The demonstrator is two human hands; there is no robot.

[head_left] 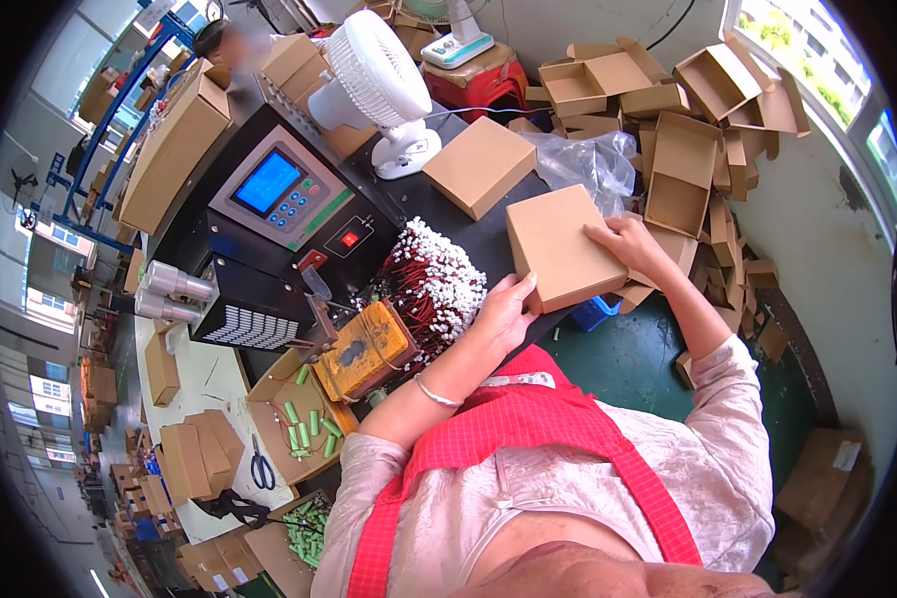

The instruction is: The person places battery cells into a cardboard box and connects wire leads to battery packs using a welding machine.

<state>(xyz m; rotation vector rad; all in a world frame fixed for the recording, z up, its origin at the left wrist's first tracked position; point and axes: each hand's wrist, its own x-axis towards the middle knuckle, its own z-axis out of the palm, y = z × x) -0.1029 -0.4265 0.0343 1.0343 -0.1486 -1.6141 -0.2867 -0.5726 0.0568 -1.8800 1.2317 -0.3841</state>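
Observation:
Between my two hands is a closed brown cardboard box [563, 239], held over the edge of the black table. My left hand [505, 311] grips its near left corner, fingers partly hidden beneath it. On the right side, my right hand [632, 245] has its thumb on the lid and the fingers around the edge. A second closed cardboard box [480, 164] lies on the table just beyond. Left of my left hand sits a big bundle of red wires with white connectors [434, 284], beside a yellow-orange block [364, 349] tied with cord.
A black machine with a blue screen [269, 184] stands at the left, near a white fan [379, 85]. Empty open boxes [683, 169] pile up at the right. Green cylindrical cells [304, 429] lie in a carton, close to scissors [261, 463]. Clear plastic [593, 164] lies behind the held box.

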